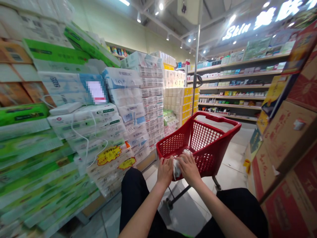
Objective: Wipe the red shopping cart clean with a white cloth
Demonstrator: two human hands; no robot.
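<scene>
Pale tiles (230, 162) line the aisle. I have the left hand (165, 170) curled and the right hand (187, 165) bent over a crumpled white piece (176, 168) at the near rim of the red cart (210, 162); whether either pinches it, I cannot tell. I judge the handling under way, unfinished; what remains is unclear. Shelves (228, 87) stand beyond.

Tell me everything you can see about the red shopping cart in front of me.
The red shopping cart looks plastic, with perforated walls and a raised handle at its far end. Dark, metal-looking legs with wheels hold it upright on pale floor tiles, between stacked tissue packs and cardboard boxes. At its near rim, your left hand and right hand meet around a crumpled white item. Its contents are hard to tell.
</scene>
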